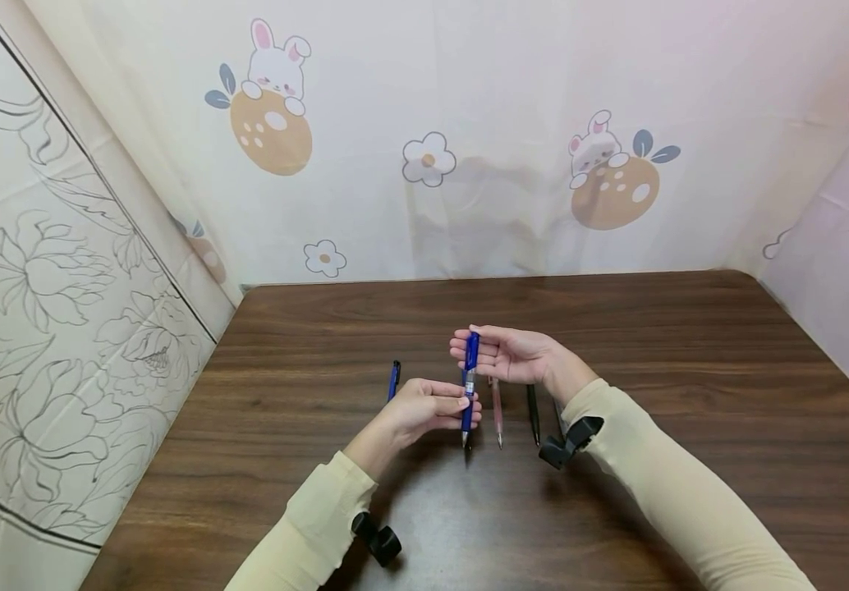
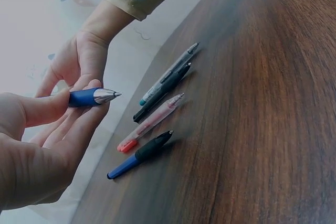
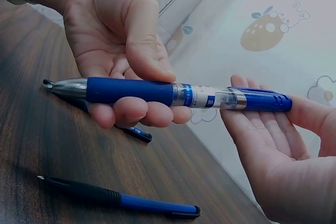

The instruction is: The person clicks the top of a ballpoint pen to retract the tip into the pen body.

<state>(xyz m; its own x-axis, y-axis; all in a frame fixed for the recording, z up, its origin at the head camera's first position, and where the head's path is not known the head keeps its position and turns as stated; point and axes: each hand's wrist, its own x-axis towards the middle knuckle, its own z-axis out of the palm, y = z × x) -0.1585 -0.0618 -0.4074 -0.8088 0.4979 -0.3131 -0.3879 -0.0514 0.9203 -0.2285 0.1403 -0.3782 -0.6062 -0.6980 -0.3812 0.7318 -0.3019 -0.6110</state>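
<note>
A blue retractable pen (image 3: 131,91) with a metal tip and clear middle is held up over the table, tip towards the wearer. My left hand (image 1: 424,405) pinches it around the grip and clear middle, thumb on top and fingers beneath. My right hand (image 1: 516,355) is at its upper end. In the right wrist view the right thumb tip meets the pen's end, while the fingers (image 3: 262,129) extend behind the clip. Under the hands, a pink pen (image 2: 152,123), a black pen (image 2: 163,92) and a blue pen with a black grip (image 2: 139,156) lie side by side.
Another blue-and-black pen (image 1: 393,380) lies on the wooden table (image 1: 306,353) left of the held one. A clear pen with a teal end (image 2: 169,74) lies at the row's right, partly behind my right wrist in the head view. A patterned curtain (image 1: 365,123) hangs behind the table.
</note>
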